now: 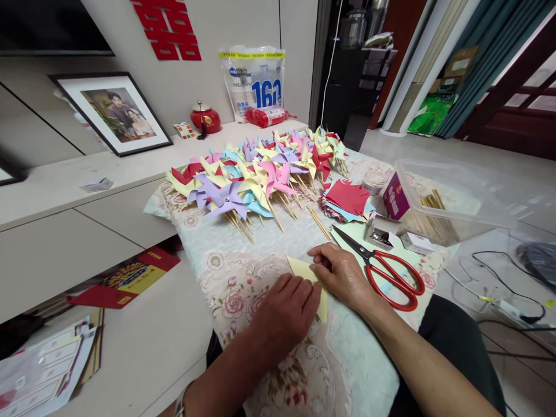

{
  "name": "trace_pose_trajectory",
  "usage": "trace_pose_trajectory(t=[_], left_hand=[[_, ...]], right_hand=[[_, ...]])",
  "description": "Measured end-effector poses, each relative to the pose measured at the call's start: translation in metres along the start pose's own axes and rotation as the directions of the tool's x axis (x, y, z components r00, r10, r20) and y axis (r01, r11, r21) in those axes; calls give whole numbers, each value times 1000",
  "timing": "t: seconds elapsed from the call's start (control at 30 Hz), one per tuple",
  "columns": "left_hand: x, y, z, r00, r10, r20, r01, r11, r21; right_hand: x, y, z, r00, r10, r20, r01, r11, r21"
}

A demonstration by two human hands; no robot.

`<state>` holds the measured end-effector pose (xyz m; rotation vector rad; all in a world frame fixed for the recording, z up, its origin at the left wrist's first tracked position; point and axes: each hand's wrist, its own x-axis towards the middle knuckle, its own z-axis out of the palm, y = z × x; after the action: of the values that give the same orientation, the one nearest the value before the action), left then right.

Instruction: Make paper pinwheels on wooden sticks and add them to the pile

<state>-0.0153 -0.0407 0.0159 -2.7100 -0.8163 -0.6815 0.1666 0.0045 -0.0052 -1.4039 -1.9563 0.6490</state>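
Note:
A piece of pale yellow paper (pixel 324 306), seemingly folded to a triangle, lies on the flowered tablecloth before me. My left hand (pixel 284 310) covers its middle, fingers curled and pressed down on it. From the other side my right hand (pixel 341 272) grips the paper's edge with bent fingers, close to the left fingertips. Part of the sheet is hidden under both hands. Just right of my right hand rest scissors with red handles (pixel 380 266), on light green paper (pixel 347 234). Behind it sits a stack of cut red and blue paper pieces (pixel 345 200).
Many paper pinwheels on sticks (pixel 264 174) fill the table's far side. Loose wooden sticks (pixel 319 223) lie nearby. To the right are a small box of metal fasteners (pixel 380 236), a white box (pixel 417 243) and a clear plastic bin (pixel 469 214). A cabinet (pixel 117 208) borders the left.

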Motion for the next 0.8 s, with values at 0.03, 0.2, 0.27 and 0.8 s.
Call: trace_pose_trajectory(t=[0.03,0.2,0.27,0.8], left_hand=[[-1,1,1,999,-22,-24,22,1000,-5],[-6,9,13,974,-203,-102,194,977,-91],[-8,11,17,942,-321,-93,303,938,-169],[-1,12,14,482,-842,241,844,373,-386]], right_hand=[[0,-1,0,1000,-1,0,1,1000,2],[1,-1,-1,1000,2,9,-2,999,34],[1,0,-1,1000,5,9,-5,998,61],[-10,-8,-21,976,-129,178,89,973,213]])
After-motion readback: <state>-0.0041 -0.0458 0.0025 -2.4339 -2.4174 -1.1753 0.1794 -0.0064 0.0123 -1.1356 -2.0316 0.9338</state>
